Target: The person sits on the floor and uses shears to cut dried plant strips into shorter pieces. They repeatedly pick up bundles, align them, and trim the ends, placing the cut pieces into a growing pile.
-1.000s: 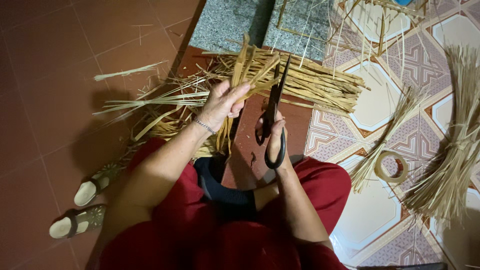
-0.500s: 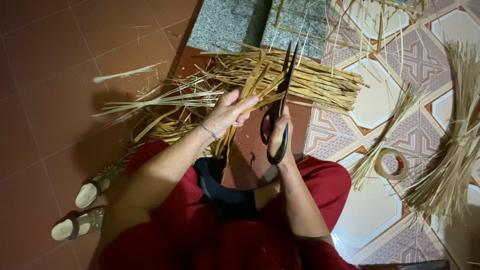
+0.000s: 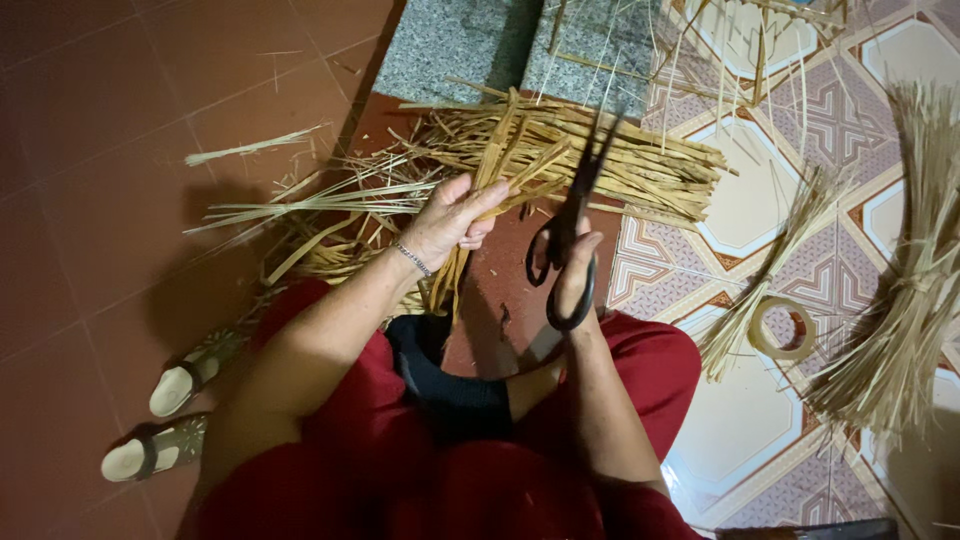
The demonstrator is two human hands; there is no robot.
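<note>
My left hand (image 3: 452,222) has its grip clamped on a bunch of straw strips (image 3: 470,235) above the red floor (image 3: 120,180). My right hand (image 3: 572,270) closes its grip through the black scissors (image 3: 575,225); a tape roll (image 3: 782,328) lies right.

Black scissors (image 3: 575,215), tan straw strips (image 3: 560,150)

The floor (image 3: 120,190) is red tile on the left, patterned tile on the right, with a grey stone slab (image 3: 450,45) beyond the fingers (image 3: 480,200). A straw heap (image 3: 600,160) lies just past them. Loose stalks (image 3: 255,147) lie to their left, sandals (image 3: 170,410) nearer the body. A tape roll (image 3: 782,330) and straw bundle (image 3: 900,330) lie well right.
</note>
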